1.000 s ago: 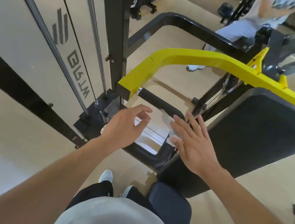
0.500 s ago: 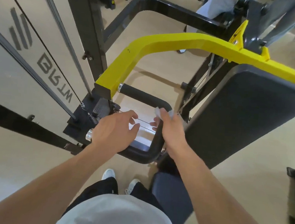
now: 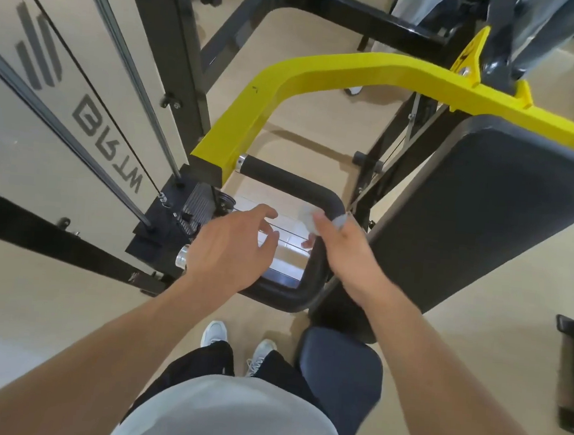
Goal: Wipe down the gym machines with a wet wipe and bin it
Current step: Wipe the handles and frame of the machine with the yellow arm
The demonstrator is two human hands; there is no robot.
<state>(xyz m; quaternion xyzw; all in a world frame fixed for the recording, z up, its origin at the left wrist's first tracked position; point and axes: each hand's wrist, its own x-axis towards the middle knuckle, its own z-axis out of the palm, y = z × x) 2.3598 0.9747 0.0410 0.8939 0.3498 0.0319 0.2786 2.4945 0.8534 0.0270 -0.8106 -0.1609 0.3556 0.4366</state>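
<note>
A black foam-covered handle (image 3: 282, 177) runs out from the end of a yellow machine arm (image 3: 324, 72) and bends down into a loop. My right hand (image 3: 348, 253) is wrapped around the bend of that handle with a white wet wipe (image 3: 309, 220) pressed under its fingers. My left hand (image 3: 231, 247) hovers just left of the loop with its fingers apart and nothing in it. A large black back pad (image 3: 478, 211) stands to the right of the handle.
A beige weight-stack cover (image 3: 30, 101) with guide rods and a cable fills the left. A black frame tube (image 3: 330, 4) runs behind. Another person's legs (image 3: 416, 1) stand at the top. A dark seat pad (image 3: 339, 369) is by my knees; a black rack (image 3: 571, 377) lies right.
My right hand went from lying flat on the wipe to gripping the handle's bend with it. My left hand stayed open close by. The camera tilted so the machine sits higher and larger.
</note>
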